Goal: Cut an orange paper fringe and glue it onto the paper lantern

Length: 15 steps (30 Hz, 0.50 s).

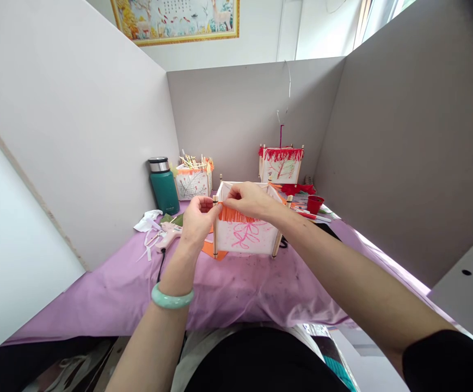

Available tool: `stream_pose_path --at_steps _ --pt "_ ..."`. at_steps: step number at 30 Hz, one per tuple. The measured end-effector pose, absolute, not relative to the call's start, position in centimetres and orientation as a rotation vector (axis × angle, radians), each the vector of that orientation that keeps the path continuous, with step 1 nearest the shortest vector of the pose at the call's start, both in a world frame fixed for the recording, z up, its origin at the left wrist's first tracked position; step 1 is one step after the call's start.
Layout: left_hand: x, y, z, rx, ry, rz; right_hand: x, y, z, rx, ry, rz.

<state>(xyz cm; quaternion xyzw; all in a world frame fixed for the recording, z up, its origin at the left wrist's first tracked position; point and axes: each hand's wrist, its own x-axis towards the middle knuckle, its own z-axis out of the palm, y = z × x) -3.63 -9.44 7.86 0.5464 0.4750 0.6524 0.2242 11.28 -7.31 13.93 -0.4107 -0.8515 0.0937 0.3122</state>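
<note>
A small white paper lantern (247,237) with wooden corner posts and pink drawing stands on the purple cloth (236,288) in front of me. An orange fringe strip (236,214) runs along its top front edge. My left hand (197,218), with a green bangle on the wrist, pinches the fringe at the lantern's left corner post. My right hand (249,198) presses the fringe against the top edge, fingers closed on it.
A teal flask (164,186) stands at the back left beside a lantern holding sticks (193,179). A finished lantern with red fringe (281,163) hangs at the back. A glue gun (169,234), white scraps, a red cup (314,203) and pens lie around. Grey partition walls enclose three sides.
</note>
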Motion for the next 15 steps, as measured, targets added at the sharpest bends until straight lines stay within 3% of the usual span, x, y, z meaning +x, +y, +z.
stream_pose_path --at_steps 15 --pt "-3.15 -9.81 8.24 1.722 1.601 1.847 10.36 -6.65 13.93 -1.260 -2.240 0.273"
